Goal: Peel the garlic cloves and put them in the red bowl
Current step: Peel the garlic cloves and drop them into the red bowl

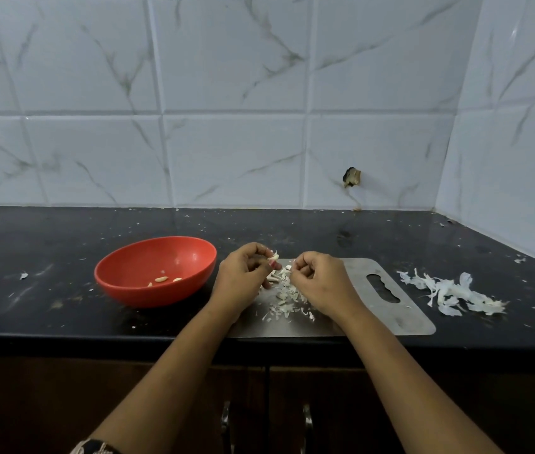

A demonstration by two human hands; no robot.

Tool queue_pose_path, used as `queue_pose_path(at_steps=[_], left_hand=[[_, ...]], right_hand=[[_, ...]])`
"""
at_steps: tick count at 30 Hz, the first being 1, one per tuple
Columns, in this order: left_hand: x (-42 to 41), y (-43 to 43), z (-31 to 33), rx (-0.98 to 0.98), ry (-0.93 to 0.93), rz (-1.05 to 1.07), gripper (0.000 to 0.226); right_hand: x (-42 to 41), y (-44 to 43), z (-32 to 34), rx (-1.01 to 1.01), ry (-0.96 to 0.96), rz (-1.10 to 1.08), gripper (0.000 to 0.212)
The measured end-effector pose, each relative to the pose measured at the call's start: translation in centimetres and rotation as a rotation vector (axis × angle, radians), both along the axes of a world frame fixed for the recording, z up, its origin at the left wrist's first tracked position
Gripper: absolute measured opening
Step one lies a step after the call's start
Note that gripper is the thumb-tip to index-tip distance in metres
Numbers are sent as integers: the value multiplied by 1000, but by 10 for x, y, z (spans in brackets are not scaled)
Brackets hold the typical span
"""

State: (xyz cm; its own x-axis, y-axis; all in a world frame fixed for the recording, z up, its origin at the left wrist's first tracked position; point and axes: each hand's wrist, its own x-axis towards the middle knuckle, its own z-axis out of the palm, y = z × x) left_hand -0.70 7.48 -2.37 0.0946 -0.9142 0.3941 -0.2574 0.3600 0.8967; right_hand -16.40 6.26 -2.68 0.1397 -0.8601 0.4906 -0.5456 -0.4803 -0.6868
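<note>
Left hand (243, 273) pinching garlic clove (273, 257) at fingertips, just above steel board (390, 309). Right hand (320, 280) curled tight right beside clove, can't tell if it's got skin pinched tbh. Peel scraps (285, 296) on board between hands. Red bowl (122, 263) just left of left hand, few peeled cloves (161, 279) inside. Bigger skin heap (449, 293) on counter (63, 231), right of board.
</note>
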Motion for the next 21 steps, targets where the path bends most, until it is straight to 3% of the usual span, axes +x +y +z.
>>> queue_pose_path(at_steps=[5, 10, 21], left_hand=[[0, 1, 1, 24, -62, 20, 5], [1, 1, 0, 41, -114, 15, 7], [1, 4, 3, 15, -23, -15, 11]], right_hand=[[-2, -2, -2, -1, 81, -16, 11], [-1, 1, 0, 7, -106, 101, 18], [-2, 2, 3, -60, -99, 62, 3]])
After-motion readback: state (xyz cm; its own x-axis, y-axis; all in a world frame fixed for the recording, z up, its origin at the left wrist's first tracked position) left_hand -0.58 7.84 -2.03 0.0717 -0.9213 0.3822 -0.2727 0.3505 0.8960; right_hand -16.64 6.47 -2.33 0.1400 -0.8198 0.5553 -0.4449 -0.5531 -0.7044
